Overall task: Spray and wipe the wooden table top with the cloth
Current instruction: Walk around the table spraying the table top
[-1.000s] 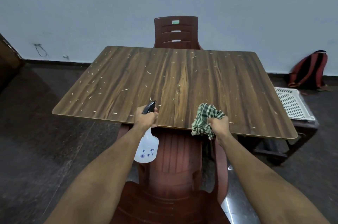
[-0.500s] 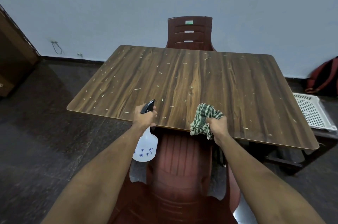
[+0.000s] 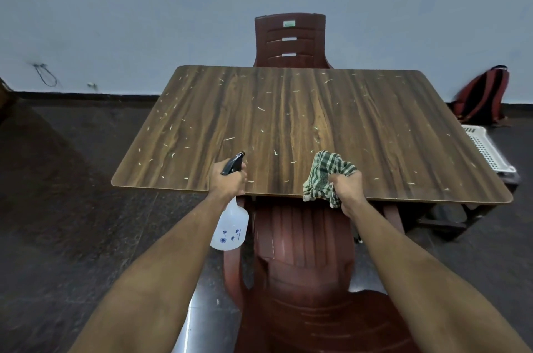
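You stand at the near edge of the wooden table top (image 3: 302,127), both arms stretched forward and down, wrists level with that edge. Your left hand (image 3: 227,181) wraps the neck of a white spray bottle (image 3: 230,227), fingers curled tight round it; the black nozzle (image 3: 233,163) pokes out above your knuckles and points over the surface, so it looks ready to spray, while the body hangs below the edge. Whether a finger is on the trigger cannot be told.

Your right hand (image 3: 347,189) bunches a green checked cloth (image 3: 326,174) in a closed fist, just inside the near edge, right of centre, probably ready to wipe. Whether the cloth touches the wood is unclear.

Pale scraps dot the whole surface, so cleaning seems barely begun. A red chair (image 3: 302,251) sits tucked under the near edge between your arms.
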